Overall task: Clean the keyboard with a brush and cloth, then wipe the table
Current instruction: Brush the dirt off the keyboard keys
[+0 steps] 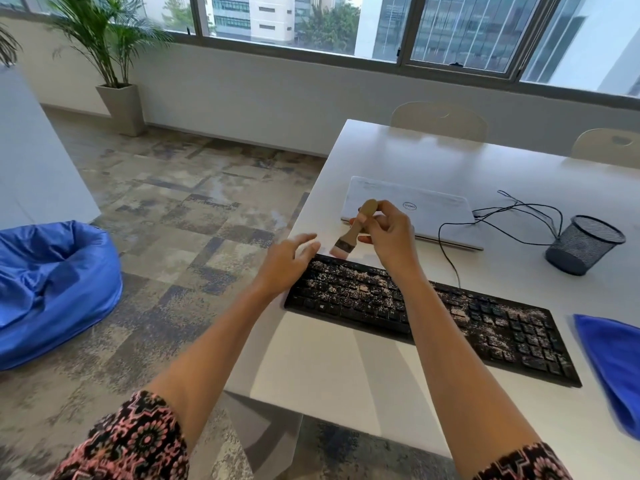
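Two bare hands are in view over the near-left part of a white rectangular table (346,368). The right hand (391,233) grasps a small flat brush with a pale wooden handle, dark ferrule and light bristles (346,242). Its fingers and thumb are curled round the handle. The brush is tilted, with the bristles pointing down and to the left, just above the far-left corner of a black full-size keyboard (502,323). Whether the bristles touch the keys cannot be told (that spot is blurred).

The left hand (287,261) is released, fingers spread and nearly straight, holding nothing. It sits at the keyboard's left end, and contact with the keyboard cannot be confirmed.

The keyboard lies flat on the table, set at an angle near the left edge. Pale crumbs and dust are scattered across most of its keys. A blue folded cloth (613,358) lies on the table just beyond the keyboard's right end, untouched.

Behind the keyboard lies a closed white laptop (433,209). A thin black cable (439,235) runs beside the laptop, and a black wire-mesh cup (581,247) stands upright to the right, apart from the laptop.

Off the table, a cream chair (440,121) stands at the far side. A blue beanbag (52,289) lies on the patterned carpet to the left.
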The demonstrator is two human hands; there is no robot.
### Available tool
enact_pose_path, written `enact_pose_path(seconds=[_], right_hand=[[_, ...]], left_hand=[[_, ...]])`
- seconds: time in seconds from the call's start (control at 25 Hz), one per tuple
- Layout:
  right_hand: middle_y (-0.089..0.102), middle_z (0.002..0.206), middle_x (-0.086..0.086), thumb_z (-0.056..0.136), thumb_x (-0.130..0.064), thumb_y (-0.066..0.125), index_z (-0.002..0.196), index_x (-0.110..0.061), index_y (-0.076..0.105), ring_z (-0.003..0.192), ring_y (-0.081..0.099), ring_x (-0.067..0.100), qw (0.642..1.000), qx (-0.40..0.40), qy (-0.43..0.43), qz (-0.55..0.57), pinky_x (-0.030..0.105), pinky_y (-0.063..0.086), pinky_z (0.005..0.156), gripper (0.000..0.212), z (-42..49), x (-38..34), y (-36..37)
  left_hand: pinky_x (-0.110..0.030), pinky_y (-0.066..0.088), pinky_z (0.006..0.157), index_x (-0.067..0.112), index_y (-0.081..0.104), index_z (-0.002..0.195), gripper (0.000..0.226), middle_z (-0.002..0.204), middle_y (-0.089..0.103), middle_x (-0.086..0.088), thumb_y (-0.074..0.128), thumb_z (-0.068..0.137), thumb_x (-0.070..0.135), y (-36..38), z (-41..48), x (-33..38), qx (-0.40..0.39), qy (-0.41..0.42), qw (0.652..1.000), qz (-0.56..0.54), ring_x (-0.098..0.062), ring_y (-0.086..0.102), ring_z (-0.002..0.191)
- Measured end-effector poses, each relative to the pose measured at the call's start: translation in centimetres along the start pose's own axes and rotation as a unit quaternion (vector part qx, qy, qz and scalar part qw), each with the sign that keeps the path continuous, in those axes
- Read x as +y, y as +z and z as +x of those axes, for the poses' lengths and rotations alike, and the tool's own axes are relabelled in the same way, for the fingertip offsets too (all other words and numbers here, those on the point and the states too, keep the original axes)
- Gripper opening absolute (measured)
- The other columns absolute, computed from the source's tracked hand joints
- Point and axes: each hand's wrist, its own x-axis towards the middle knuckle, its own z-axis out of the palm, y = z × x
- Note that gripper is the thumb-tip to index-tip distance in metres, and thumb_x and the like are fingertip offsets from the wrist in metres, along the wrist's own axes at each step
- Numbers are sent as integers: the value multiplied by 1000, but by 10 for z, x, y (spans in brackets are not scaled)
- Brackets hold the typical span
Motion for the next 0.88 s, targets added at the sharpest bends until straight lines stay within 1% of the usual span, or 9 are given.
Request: enact_pose_path(seconds=[0.08, 0.24, 0.32, 0.48, 0.6, 0.64, 0.72, 0.84, 0.88], right_hand=[[76, 95, 14, 98, -8, 61, 93, -21, 63, 93, 75, 17, 1000, -9, -6, 9, 37, 62, 78, 14, 2, -1, 5], [76, 93, 11, 98, -5, 59, 91, -23, 62, 92, 75, 14, 1000, -19, -19, -9, 43, 62, 82, 19, 5, -3, 15], [76, 92, 11, 98, -5, 58, 90, -24, 61, 93, 75, 15, 999, -31, -26, -12, 46, 62, 83, 21, 4, -4, 18], [76, 90, 6, 96, -11, 60, 90, -28, 61, 94, 75, 16, 998, -43, -40, -15, 54, 58, 87, 18, 2, -5, 26], [76, 88, -2, 87, -31, 62, 92, -33, 62, 94, 74, 17, 996, -68, -58, -30, 56, 55, 90, 5, 0, -5, 31], [76, 89, -3, 86, -34, 62, 95, -32, 64, 94, 74, 17, 995, -74, -59, -44, 55, 56, 89, 9, 0, -5, 32], [76, 95, -2, 89, -28, 66, 102, -24, 68, 95, 72, 14, 990, -88, -68, -83, 44, 57, 88, 14, -3, -6, 33], [76, 99, -1, 93, -13, 68, 107, -15, 73, 87, 67, -10, 982, -110, -87, -126, 9, 48, 76, 15, -9, -9, 32], [76, 98, -1, 93, -11, 68, 107, -13, 74, 84, 65, -15, 980, -115, -93, -137, 3, 45, 73, 15, -10, -10, 32]], left_hand=[[-43, 40, 108, 13, 50, 141, 61, 136, 58, -9, 50, 95, 53, 1, -13, -2, -3, 7, 999, 43, -23, 54, 126], [-36, 30, 105, 5, 42, 143, 108, 138, 55, -11, 48, 71, 86, -1, -37, 7, -27, 49, 988, 142, -28, 47, 128], [-40, 21, 115, 8, 30, 150, 129, 149, 44, -7, 43, 57, 96, 0, -42, 4, -53, 38, 981, 183, -25, 35, 138], [-41, 6, 122, 11, 16, 155, 141, 159, 26, -4, 44, 47, 99, 0, -46, -7, -70, 24, 980, 187, -17, 19, 147], [-43, 3, 122, 13, 9, 156, 147, 161, 19, -4, 47, 44, 100, -2, -54, -7, -88, 39, 975, 202, -15, 13, 148], [-43, 2, 122, 12, 6, 156, 148, 162, 15, -5, 49, 44, 99, -4, -56, -8, -100, 38, 972, 211, -14, 9, 149], [-42, 0, 122, 11, -1, 155, 151, 163, 5, -5, 52, 44, 97, -4, -60, -10, -114, 35, 964, 237, -12, 0, 150], [-40, -3, 122, 11, -7, 155, 151, 164, -4, -2, 53, 46, 97, -3, -64, -10, -112, 25, 956, 270, -10, -7, 149], [-40, -3, 122, 11, -8, 155, 150, 164, -5, -1, 54, 47, 96, -3, -65, -9, -110, 19, 956, 272, -10, -8, 149]])
